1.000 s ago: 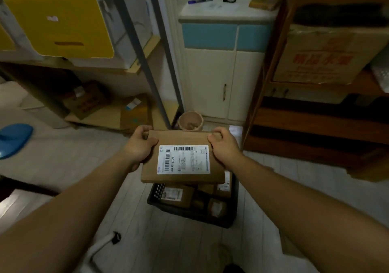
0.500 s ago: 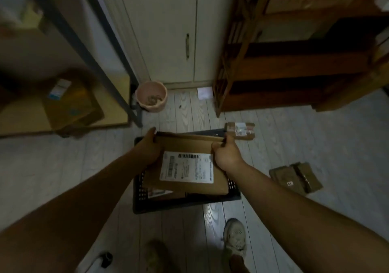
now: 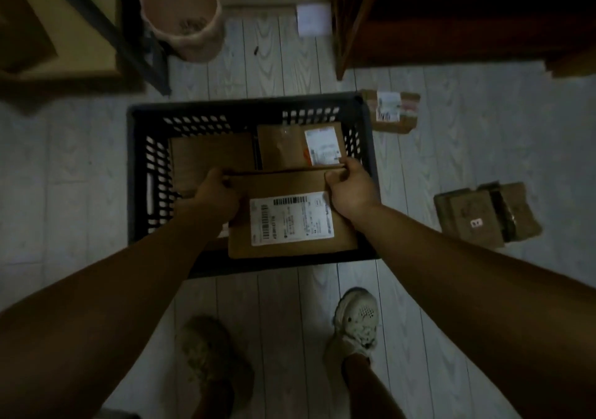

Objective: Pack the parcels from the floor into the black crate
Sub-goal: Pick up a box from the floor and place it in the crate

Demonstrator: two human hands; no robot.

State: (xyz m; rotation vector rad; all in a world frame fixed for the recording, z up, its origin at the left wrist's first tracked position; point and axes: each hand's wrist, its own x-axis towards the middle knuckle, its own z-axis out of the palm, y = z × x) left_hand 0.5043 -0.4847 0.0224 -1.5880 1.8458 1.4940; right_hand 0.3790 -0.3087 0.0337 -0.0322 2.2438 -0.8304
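Both hands grip one flat parcel (image 3: 292, 217) by its far corners: left hand (image 3: 214, 197), right hand (image 3: 350, 189). It's held over the near-right part of the black crate (image 3: 138, 173), w/ two parcels inside beyond it.

Dim room: pale plank floor (image 3: 264, 322), dark wooden shelving (image 3: 451, 15).

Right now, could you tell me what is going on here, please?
A person holds a flat parcel by its far corners, left hand and right hand, over the near side of the black crate. The crate already holds a labelled parcel and others. Two more lie on the floor to its right: a small parcel and a bundle.
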